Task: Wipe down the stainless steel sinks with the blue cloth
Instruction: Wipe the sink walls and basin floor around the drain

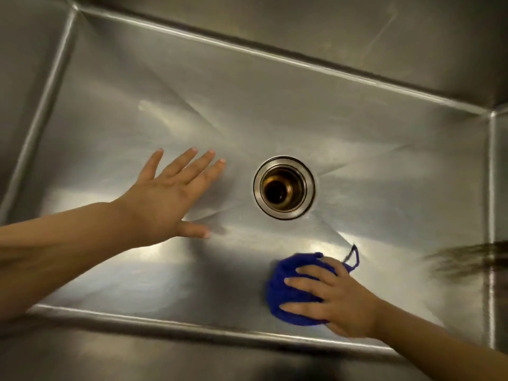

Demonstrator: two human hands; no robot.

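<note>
Blue cloth [286, 291] under right-hand fingers [305, 284]

A single head-worn wide-angle camera looks steeply down into one stainless steel sink basin [357, 149], close enough that the basin floor fills almost the whole picture and only strips of the surrounding walls show at the edges. The view is rotated, so the basin's far edge runs diagonally from upper left to lower right, with the drain [284, 187] slightly right of centre. The left hand [167, 198] enters from the left edge and the right hand [334, 295] from the lower right corner, both in the near field.
</note>
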